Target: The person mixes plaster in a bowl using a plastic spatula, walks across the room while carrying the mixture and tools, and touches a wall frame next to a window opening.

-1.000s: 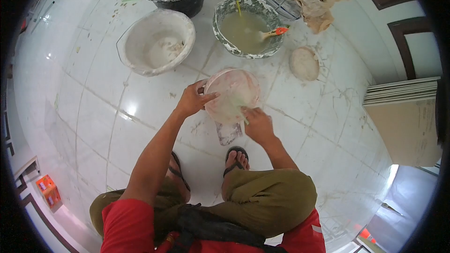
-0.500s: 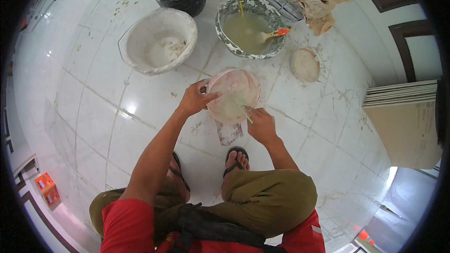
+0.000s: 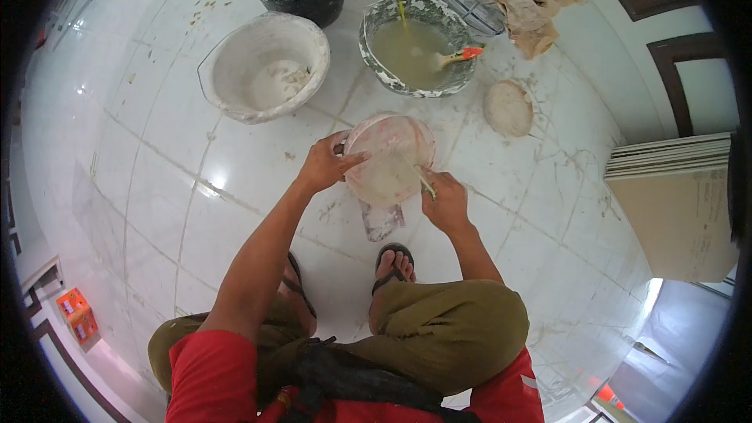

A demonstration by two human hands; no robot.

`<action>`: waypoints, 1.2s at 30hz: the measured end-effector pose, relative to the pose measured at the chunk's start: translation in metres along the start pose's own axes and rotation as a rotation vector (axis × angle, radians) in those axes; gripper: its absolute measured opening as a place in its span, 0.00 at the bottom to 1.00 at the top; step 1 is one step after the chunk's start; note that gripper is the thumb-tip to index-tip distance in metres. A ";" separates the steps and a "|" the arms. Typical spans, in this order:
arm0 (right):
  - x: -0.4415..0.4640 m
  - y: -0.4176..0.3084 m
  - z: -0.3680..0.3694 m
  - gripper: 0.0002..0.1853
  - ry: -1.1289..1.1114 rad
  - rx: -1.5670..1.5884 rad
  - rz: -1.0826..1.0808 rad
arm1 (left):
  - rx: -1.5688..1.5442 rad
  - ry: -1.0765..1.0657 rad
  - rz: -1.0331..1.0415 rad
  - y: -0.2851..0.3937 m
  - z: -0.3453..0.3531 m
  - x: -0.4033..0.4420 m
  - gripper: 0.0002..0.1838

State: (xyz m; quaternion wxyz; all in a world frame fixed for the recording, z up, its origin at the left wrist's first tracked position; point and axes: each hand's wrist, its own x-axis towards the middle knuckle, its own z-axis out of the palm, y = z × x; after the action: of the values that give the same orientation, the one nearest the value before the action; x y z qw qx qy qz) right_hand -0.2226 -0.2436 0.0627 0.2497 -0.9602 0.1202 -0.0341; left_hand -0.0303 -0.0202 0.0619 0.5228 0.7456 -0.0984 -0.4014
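Observation:
A round, pinkish, plaster-smeared bowl (image 3: 380,180) is tilted up between my two hands above the tiled floor. My left hand (image 3: 325,163) grips its left rim, thumb over the inside and fingers behind. In my right hand (image 3: 446,200) is a thin pale-green stick (image 3: 427,182), closed in the fingers, its far end over the right side of the bowl's inside. Whatever lies in the bowl is pale and hard to make out. Just below the bowl, a smeared flat rectangular piece (image 3: 383,223) lies on the tiles.
Beyond the bowl stand a whitish bucket (image 3: 219,51), a black bucket (image 3: 305,4) and a green-black bucket (image 3: 372,63) of murky water with a brush (image 3: 458,57). A round, dusty, pale item (image 3: 509,108) and a torn paper sack (image 3: 529,0) lie right. Stacked boards (image 3: 674,219) stand far right.
My right hand has shifted a little to the right, and the green stick has swung with it toward the bowl's right side. My left hand and the bowl stay put.

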 end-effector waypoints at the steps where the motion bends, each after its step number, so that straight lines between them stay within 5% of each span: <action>1: -0.002 -0.002 0.003 0.24 -0.029 -0.010 -0.051 | -0.008 -0.006 0.004 0.001 0.000 0.000 0.33; 24: -0.018 -0.017 0.007 0.21 -0.094 0.291 -0.091 | 0.001 -0.018 0.044 -0.005 -0.005 0.000 0.33; 29: -0.012 -0.015 0.000 0.18 -0.004 0.268 0.061 | -0.099 -0.016 0.051 -0.011 -0.004 -0.003 0.31; 33: -0.016 -0.015 0.007 0.17 -0.127 0.256 -0.014 | -0.027 -0.024 0.022 -0.014 -0.005 0.002 0.31; 36: -0.015 -0.010 0.008 0.23 -0.111 0.181 0.130 | -0.106 -0.038 0.060 -0.018 -0.004 0.001 0.32</action>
State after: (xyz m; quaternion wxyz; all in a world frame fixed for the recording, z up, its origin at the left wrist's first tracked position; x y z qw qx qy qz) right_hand -0.2344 -0.2275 0.0606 0.3432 -0.9244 0.1645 0.0248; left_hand -0.0318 -0.0104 0.0462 0.5712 0.7060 -0.1090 -0.4043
